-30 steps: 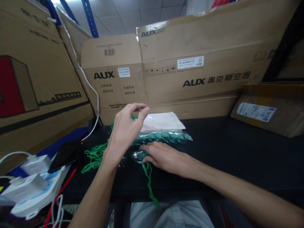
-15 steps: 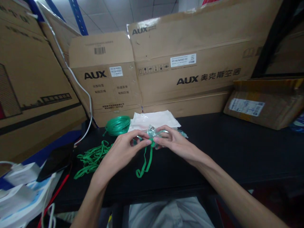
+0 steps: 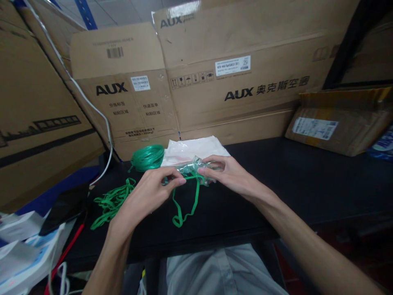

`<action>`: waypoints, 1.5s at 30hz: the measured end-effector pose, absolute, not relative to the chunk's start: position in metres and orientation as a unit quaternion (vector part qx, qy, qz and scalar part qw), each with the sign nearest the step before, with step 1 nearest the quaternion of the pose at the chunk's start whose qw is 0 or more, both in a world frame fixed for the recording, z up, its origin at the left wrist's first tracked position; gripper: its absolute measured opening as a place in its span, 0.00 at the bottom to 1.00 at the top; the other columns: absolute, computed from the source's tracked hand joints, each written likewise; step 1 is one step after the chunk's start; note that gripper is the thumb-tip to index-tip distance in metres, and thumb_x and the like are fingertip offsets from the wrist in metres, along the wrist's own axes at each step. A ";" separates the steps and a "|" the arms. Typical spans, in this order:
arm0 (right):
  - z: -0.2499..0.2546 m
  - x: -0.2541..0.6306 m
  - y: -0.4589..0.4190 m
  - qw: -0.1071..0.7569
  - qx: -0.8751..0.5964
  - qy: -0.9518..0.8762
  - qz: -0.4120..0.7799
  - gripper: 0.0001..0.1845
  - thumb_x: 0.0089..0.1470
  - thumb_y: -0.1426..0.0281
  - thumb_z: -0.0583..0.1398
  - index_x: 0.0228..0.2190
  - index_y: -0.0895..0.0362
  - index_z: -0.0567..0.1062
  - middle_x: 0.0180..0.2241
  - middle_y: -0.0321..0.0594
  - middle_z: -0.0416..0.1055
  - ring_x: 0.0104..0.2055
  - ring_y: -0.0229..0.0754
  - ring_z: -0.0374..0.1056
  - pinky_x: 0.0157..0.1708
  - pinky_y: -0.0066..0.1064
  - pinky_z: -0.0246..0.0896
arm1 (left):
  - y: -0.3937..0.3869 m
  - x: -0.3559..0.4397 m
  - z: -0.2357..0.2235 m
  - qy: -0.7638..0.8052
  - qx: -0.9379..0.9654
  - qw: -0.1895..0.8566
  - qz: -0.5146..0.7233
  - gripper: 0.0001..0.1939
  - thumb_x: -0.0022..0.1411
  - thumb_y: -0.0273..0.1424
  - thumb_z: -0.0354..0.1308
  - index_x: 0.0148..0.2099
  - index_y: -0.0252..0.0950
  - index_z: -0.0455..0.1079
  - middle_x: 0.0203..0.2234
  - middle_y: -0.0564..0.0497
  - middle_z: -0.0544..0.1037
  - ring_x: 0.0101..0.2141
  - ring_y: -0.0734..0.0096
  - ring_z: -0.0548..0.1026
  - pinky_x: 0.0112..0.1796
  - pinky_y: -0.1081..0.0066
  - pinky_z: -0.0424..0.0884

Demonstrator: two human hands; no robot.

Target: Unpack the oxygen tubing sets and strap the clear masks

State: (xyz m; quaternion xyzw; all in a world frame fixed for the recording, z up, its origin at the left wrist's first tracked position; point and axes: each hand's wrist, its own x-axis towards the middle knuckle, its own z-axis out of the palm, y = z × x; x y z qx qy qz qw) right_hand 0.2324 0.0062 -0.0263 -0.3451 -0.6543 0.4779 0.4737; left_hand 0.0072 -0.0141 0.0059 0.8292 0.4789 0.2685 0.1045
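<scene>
My left hand (image 3: 161,184) pinches a green ribbon (image 3: 196,200) between thumb and finger, holding a stretch of it taut to the left. The ribbon's slack hangs in a loop over the black table. With thumb and fingers closed, my right hand (image 3: 225,174) grips a clear plastic bag (image 3: 196,166) where it is gathered; the ribbon passes around or against that gathered part, exactly how I cannot tell. What the bag contains is unclear. A heap of green ribbon (image 3: 112,203) lies left of my left hand, and a coil of green plastic cord (image 3: 147,157) sits behind it.
White plastic packets (image 3: 193,147) lie behind my hands. Tall cardboard boxes (image 3: 199,94) wall off the back of the black table (image 3: 260,205). A smaller taped carton (image 3: 334,127) stands at the right. At the left are a dark phone (image 3: 64,207), white plugs (image 3: 21,225) and cables.
My left hand has drawn away from my right, pulling the ribbon out to the left. The hanging loop has widened. The camera view has shifted slightly.
</scene>
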 end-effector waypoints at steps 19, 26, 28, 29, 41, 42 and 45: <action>-0.015 0.259 0.009 0.456 -0.430 -0.689 0.364 0.24 0.48 0.53 0.69 0.38 0.59 0.77 0.31 0.40 0.76 0.28 0.41 0.72 0.28 0.29 0.65 | 0.003 -0.005 -0.003 0.512 0.830 0.054 0.216 0.11 0.66 0.38 0.57 0.38 0.40 0.78 0.38 0.51 0.83 0.42 0.60 0.78 0.44 0.68 0.66; -0.015 0.253 0.004 0.435 -0.350 -0.689 0.463 0.23 0.49 0.55 0.69 0.41 0.57 0.74 0.34 0.40 0.77 0.35 0.42 0.75 0.34 0.31 0.70 | -0.008 0.022 -0.003 0.474 0.825 0.125 0.281 0.18 0.66 0.47 0.57 0.44 0.42 0.80 0.42 0.53 0.83 0.41 0.62 0.78 0.43 0.70 0.66; -0.017 0.246 0.003 0.426 -0.324 -0.693 0.483 0.22 0.51 0.57 0.69 0.42 0.57 0.73 0.35 0.40 0.78 0.38 0.43 0.75 0.38 0.32 0.69 | -0.011 0.031 -0.004 0.468 0.827 0.136 0.282 0.17 0.67 0.45 0.55 0.41 0.40 0.81 0.37 0.53 0.83 0.38 0.63 0.77 0.41 0.71 0.65; -0.018 0.244 0.002 0.423 -0.315 -0.695 0.489 0.21 0.51 0.58 0.68 0.42 0.57 0.73 0.37 0.41 0.79 0.40 0.43 0.76 0.40 0.33 0.69 | -0.012 0.033 -0.005 0.468 0.827 0.138 0.280 0.17 0.67 0.44 0.55 0.39 0.39 0.80 0.35 0.53 0.83 0.36 0.64 0.77 0.39 0.71 0.65; -0.017 0.243 0.003 0.447 -0.304 -0.723 0.431 0.20 0.48 0.62 0.71 0.41 0.56 0.74 0.40 0.37 0.75 0.44 0.42 0.73 0.48 0.35 0.67 | -0.011 0.035 -0.009 0.473 0.794 0.231 0.306 0.11 0.61 0.35 0.56 0.30 0.35 0.73 0.22 0.58 0.69 0.27 0.74 0.65 0.31 0.74 0.59; -0.016 0.243 0.002 0.447 -0.303 -0.722 0.433 0.21 0.48 0.62 0.71 0.41 0.56 0.74 0.40 0.37 0.75 0.44 0.42 0.73 0.49 0.35 0.67 | -0.011 0.035 -0.009 0.474 0.789 0.239 0.309 0.12 0.62 0.36 0.56 0.29 0.35 0.72 0.21 0.58 0.67 0.26 0.74 0.64 0.30 0.74 0.58; -0.013 0.242 -0.001 0.446 -0.302 -0.722 0.435 0.21 0.48 0.62 0.71 0.41 0.56 0.74 0.39 0.38 0.76 0.43 0.43 0.74 0.47 0.35 0.68 | -0.010 0.036 -0.011 0.479 0.779 0.253 0.315 0.16 0.64 0.39 0.54 0.28 0.35 0.70 0.21 0.58 0.64 0.26 0.74 0.61 0.28 0.74 0.55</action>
